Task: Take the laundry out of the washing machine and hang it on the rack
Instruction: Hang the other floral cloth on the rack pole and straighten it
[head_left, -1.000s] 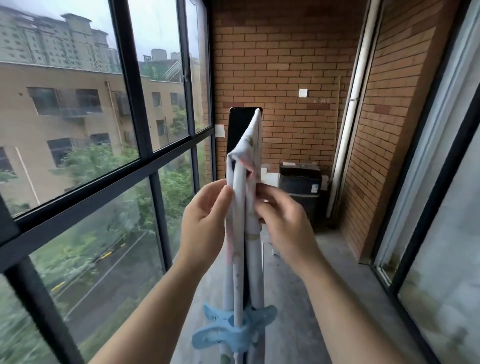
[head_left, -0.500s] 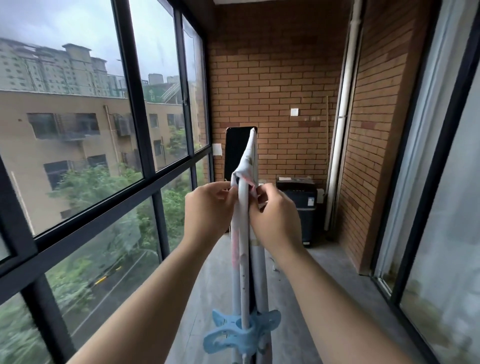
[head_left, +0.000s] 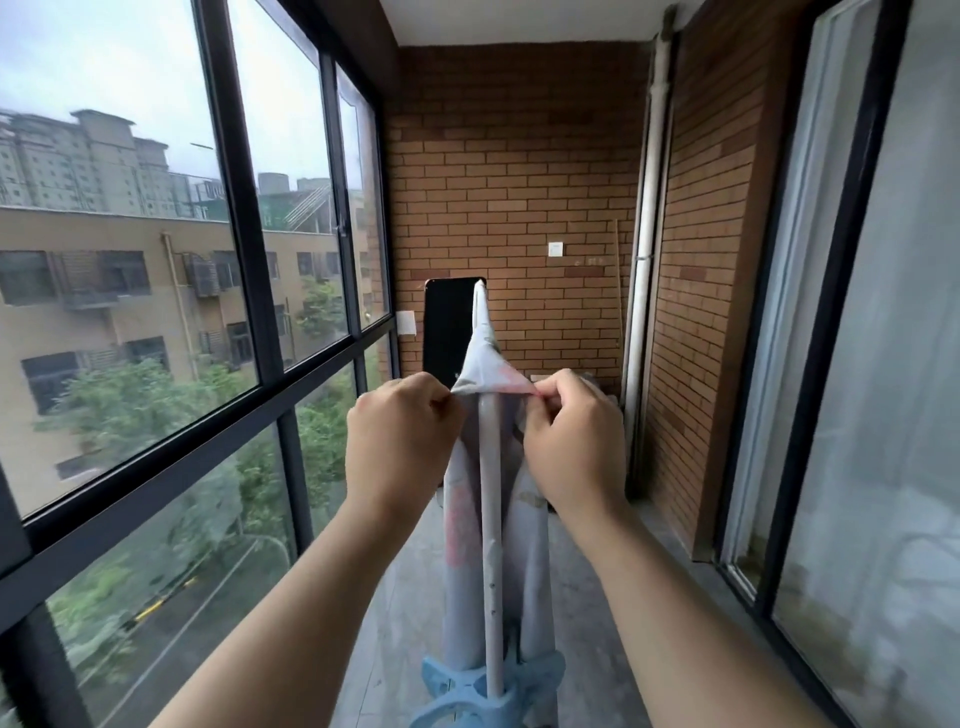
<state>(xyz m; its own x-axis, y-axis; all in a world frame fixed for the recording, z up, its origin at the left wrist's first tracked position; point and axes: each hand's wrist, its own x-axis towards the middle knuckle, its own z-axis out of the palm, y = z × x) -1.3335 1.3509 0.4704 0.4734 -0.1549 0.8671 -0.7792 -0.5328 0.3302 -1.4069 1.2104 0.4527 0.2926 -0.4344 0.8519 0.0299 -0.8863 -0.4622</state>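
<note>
A pale cloth with pink and grey marks (head_left: 483, 371) is draped over a white rack bar (head_left: 489, 493) that runs away from me at chest height. My left hand (head_left: 397, 447) pinches the cloth's left edge beside the bar. On the other side, my right hand (head_left: 571, 441) pinches the right edge. Between them the cloth is stretched into a tent shape over the bar. Both sides of it hang down below my hands. A light blue clamp peg (head_left: 488, 686) grips the bar and cloth close to me.
A narrow brick balcony. Black-framed windows (head_left: 249, 218) line the left side, a glass sliding door (head_left: 857, 364) the right. A dark panel (head_left: 449, 325) leans against the far brick wall, near a white drainpipe (head_left: 644, 270). Bare concrete floor (head_left: 597, 597) runs ahead.
My hands have moved apart and pulled the cloth's edges outward over the bar, spreading what was a narrow fold. My view has tilted upward.
</note>
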